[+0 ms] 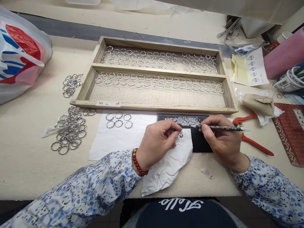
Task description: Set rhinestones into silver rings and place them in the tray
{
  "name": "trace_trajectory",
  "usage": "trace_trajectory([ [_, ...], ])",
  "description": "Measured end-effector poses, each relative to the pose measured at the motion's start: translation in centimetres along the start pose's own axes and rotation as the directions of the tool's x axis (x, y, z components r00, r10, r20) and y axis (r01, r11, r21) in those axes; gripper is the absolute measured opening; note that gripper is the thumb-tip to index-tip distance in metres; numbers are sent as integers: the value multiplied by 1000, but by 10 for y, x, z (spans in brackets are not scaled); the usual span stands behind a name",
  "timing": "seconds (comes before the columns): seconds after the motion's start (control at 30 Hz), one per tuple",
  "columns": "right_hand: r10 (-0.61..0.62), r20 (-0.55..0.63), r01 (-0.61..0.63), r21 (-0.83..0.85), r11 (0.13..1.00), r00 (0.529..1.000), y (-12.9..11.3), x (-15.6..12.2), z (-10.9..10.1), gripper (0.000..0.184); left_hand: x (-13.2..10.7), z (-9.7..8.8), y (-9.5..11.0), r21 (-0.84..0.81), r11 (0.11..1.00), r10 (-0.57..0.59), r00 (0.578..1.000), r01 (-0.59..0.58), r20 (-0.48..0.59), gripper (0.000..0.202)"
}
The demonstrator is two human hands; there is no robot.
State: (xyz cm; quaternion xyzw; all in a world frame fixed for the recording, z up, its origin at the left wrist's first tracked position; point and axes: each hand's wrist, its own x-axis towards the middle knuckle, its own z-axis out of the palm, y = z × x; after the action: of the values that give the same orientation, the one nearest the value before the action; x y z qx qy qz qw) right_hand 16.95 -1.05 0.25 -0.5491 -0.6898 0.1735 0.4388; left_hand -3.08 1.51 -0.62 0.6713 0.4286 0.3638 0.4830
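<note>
Between the thumb and fingers of my left hand [159,141] is a small metal ring [181,134], mostly hidden by the fingertips. My left hand is above a crumpled white tissue [166,174]. A thin pen-like tool [225,128] is gripped in my right hand [220,139], its tip pointing left. That tip is over a dark tray [162,118] holding many tiny glittering stones [182,121]. Under my right hand, a black pad [200,144] lies in front of the stones. Several rings [118,123] sit in two rows on white paper [98,148] to the left.
Behind my hands stands a wooden mesh frame [154,106] with rows of rings. Heaps of loose rings [71,131] lie at left, near a plastic bag [23,57]. Red-handled pliers [257,145], a red patterned pouch [288,133] and a pen cup [285,81] are at right.
</note>
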Motion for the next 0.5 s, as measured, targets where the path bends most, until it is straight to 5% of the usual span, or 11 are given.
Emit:
trace_trajectory([
  [0.5, -45, 69, 50, -77, 996, 997, 2, 4, 3, 6, 0, -1, 0, 19, 1000, 9, 1000, -9, -2, 11],
])
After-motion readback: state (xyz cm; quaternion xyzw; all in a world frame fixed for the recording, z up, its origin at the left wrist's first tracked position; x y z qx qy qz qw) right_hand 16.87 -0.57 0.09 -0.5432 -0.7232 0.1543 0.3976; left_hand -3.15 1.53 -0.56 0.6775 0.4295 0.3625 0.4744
